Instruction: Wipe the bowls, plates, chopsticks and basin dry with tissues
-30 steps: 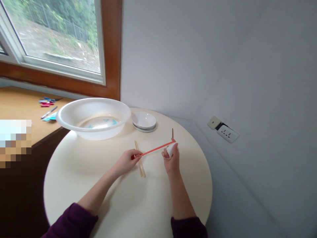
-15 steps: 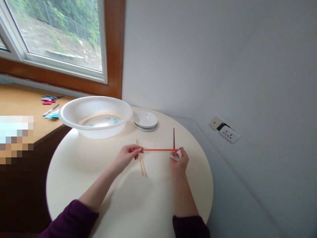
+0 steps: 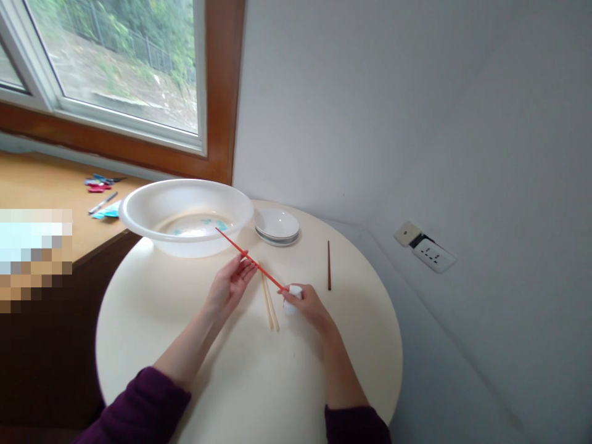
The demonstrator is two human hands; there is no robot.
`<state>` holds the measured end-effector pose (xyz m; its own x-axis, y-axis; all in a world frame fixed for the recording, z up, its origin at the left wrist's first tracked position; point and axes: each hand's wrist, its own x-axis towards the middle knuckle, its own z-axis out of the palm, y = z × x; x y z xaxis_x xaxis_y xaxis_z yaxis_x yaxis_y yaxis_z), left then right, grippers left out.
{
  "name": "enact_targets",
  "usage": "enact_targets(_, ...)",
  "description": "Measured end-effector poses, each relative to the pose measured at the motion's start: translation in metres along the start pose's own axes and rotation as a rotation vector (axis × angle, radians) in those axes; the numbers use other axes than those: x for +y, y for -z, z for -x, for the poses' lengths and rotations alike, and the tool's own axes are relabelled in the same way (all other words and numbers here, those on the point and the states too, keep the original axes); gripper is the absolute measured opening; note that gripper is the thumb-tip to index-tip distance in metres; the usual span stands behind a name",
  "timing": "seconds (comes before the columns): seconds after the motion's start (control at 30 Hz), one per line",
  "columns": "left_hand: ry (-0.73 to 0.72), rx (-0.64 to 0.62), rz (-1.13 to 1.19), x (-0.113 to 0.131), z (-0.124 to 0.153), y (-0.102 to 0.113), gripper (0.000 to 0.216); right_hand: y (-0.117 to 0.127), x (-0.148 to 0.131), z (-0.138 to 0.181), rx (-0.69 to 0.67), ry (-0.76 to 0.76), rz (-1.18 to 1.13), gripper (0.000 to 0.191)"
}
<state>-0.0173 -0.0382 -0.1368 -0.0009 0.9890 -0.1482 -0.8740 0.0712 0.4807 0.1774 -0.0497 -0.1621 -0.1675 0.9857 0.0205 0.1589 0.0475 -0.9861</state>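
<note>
My right hand [image 3: 309, 306] is closed on a small white wad [image 3: 293, 291] and pinches one end of a red chopstick [image 3: 240, 250]. The chopstick slants up and left over the table, its far tip above the rim of the white basin [image 3: 139, 213]. My left hand [image 3: 230, 285] has its fingertips lightly pinched on the chopstick's middle. A pair of pale wooden chopsticks [image 3: 270, 306] lies on the round cream table [image 3: 250, 382] between my hands. A dark red chopstick [image 3: 328, 265] lies apart, to the right of my right hand.
Behind the chopsticks, a stack of small white dishes [image 3: 277, 224] sits beside the basin. Pens and small items [image 3: 102, 191] lie on the wooden desk at the left under the window. On the right wall is a socket [image 3: 432, 254].
The red chopstick has swung from level between my hands to slanting up-left toward the basin. My right hand moved left and down, away from the dark red chopstick.
</note>
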Motion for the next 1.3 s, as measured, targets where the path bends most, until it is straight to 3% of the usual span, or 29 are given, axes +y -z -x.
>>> enact_targets(0.23,0.044,-0.191,-0.19,-0.009,0.007,0.0,0.016,0.002,-0.011,0.007,-0.09,0.067,0.149,0.026)
enact_targets(0.3,0.09,-0.208,-0.23,-0.011,0.007,0.001,0.018,0.012,-0.005,0.005,-0.013,0.105,0.085,0.03)
enact_targets(0.33,0.113,-0.212,-0.251,-0.012,0.007,0.002,0.019,0.019,-0.001,0.003,0.09,0.127,0.058,0.033)
enact_targets(0.4,0.156,-0.219,-0.291,-0.014,0.007,0.004,0.02,0.037,0.01,-0.002,0.433,0.143,0.098,0.041)
enact_targets(0.47,0.184,-0.236,-0.319,-0.016,0.007,0.005,0.02,0.056,0.021,-0.006,0.81,0.081,0.315,0.044)
enact_targets(0.53,0.197,-0.254,-0.333,-0.017,0.007,0.005,0.021,0.072,0.029,-0.008,1.006,0.012,0.451,0.043)
enact_targets(0.6,0.201,-0.26,-0.339,-0.017,0.007,0.004,0.023,0.081,0.034,-0.009,1.08,-0.045,0.527,0.039)
enact_targets(0.73,0.194,-0.244,-0.348,-0.016,0.007,0.004,0.024,0.079,0.036,-0.009,1.077,-0.112,0.681,0.03)
enact_targets(0.97,0.192,-0.257,-0.359,-0.016,0.004,0.008,0.027,0.059,0.032,-0.011,0.913,-0.171,0.893,0.03)
enact_targets(1.3,0.192,-0.279,-0.38,-0.02,0.003,0.009,0.026,0.052,0.03,-0.011,0.763,-0.177,0.979,0.035)
